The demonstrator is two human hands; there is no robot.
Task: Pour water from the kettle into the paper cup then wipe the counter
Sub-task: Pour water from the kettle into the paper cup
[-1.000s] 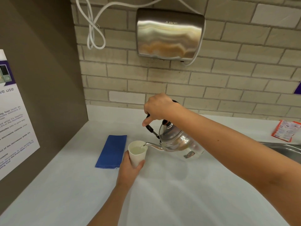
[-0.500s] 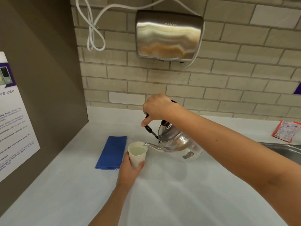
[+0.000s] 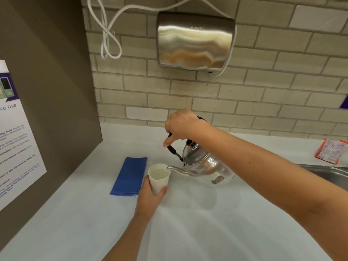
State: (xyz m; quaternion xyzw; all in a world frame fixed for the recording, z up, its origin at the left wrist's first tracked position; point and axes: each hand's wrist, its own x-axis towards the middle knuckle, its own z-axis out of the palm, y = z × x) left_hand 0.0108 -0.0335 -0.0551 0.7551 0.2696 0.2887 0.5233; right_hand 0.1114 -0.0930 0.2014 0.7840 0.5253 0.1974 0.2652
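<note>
1. Little change from the earlier frames is noted: the steel kettle (image 3: pixel 205 164) remains tilted, its spout at the paper cup (image 3: pixel 159 178) rim.
2. The black handle is clenched by the right hand (image 3: pixel 183 127).
3. The water-filled cup is grasped by the left hand (image 3: pixel 149 196), above the white counter (image 3: pixel 207 232).
4. A folded blue cloth (image 3: pixel 130 176) lies flat just beside.

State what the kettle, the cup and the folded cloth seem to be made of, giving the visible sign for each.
Kettle: polished metal, probably stainless steel; its body mirrors the surroundings. Its handle looks like black plastic, though partly hidden.
Cup: matte white paper, judging by its thin rim and dull surface.
Cloth: soft blue fabric, perhaps microfibre; it lies flat in neat folds without shine.
</note>
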